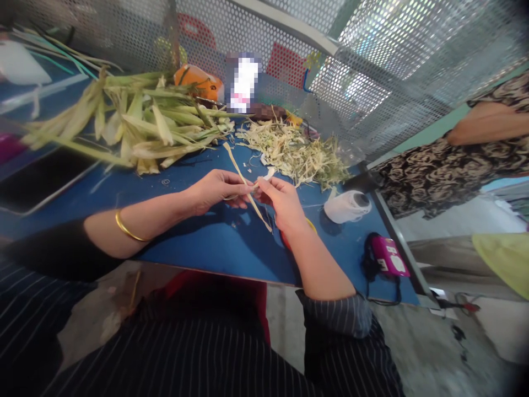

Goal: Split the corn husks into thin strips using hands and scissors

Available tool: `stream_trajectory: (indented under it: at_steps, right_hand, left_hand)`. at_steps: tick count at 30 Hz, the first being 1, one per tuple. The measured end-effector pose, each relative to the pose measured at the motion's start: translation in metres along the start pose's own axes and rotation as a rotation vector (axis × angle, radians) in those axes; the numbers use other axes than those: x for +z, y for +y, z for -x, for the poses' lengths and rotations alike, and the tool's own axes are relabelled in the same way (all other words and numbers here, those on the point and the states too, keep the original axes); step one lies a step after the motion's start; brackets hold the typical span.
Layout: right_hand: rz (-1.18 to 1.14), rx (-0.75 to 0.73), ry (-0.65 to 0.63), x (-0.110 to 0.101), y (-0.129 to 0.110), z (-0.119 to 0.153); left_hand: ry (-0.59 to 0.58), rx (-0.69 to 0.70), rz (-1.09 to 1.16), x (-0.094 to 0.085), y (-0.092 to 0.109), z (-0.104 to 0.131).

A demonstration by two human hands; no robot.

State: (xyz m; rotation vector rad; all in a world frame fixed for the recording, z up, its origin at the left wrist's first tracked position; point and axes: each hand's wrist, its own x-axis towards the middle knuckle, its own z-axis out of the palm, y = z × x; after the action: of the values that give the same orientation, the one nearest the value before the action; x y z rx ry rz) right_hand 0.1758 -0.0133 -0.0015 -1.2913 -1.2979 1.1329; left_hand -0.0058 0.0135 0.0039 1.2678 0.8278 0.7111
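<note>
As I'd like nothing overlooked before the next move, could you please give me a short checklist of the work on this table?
1. Pale strip held: ok, fingers of the left hand and right hand meet at it.
2. More leaves at hand: ok, the husk pile lies beyond the left hand.
3. White spool near: ok, on the blue table beyond the right forearm.
4. Thread running from spool to strip: cannot tell, too fine to follow.
5. Red round item fully visible: not ok, the right forearm partly covers it.
6. Pink box well inside the table edge: not ok, it sits at the edge.
</note>
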Motion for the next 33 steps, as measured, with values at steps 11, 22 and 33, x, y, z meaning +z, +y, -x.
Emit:
stream_trajectory:
  at_steps: [11,22,33]
  right_hand:
    - [0.195,-0.204,0.14,0.005,0.013,0.001]
    - [0.172,-0.214,0.203,0.003,0.011,-0.003]
    - [0.521,-0.132,-0.221,-0.011,-0.012,0.005]
  left_hand:
    - [-0.014,-0.049,-0.085,0.01,0.0,0.003]
    - [0.01,-0.014,-0.086,0.004,-0.005,0.0]
    - [0.15,-0.026,0.024,0.003,-0.002,-0.002]
